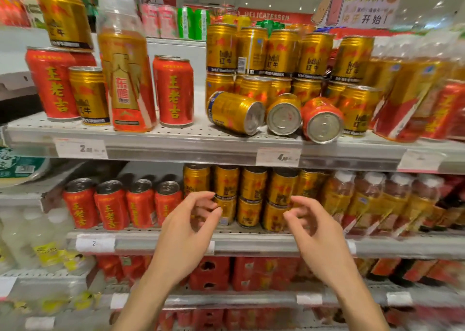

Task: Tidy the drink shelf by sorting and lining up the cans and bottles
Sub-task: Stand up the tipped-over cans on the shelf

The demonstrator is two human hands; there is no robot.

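Supermarket drink shelves fill the frame. Low centre, the left hand (187, 226) and right hand (318, 230) hover with loosely curled fingers, grasping nothing. Above them on the upper shelf (156, 135), three toppled cans (274, 114) lie with bases facing out, the right hand slightly nearer.

Definitely a supermarket drinks aisle. You've got tiered perforated metal shelves (176, 134) packed with red cans (173, 91) and gold cans (221, 51), printed price tags (81, 148) clipped along the shelf edges, a promo sign (362, 3) with cartoon bottles hanging overhead, and a red "DELICATESSEN" banner (266, 16) further back.
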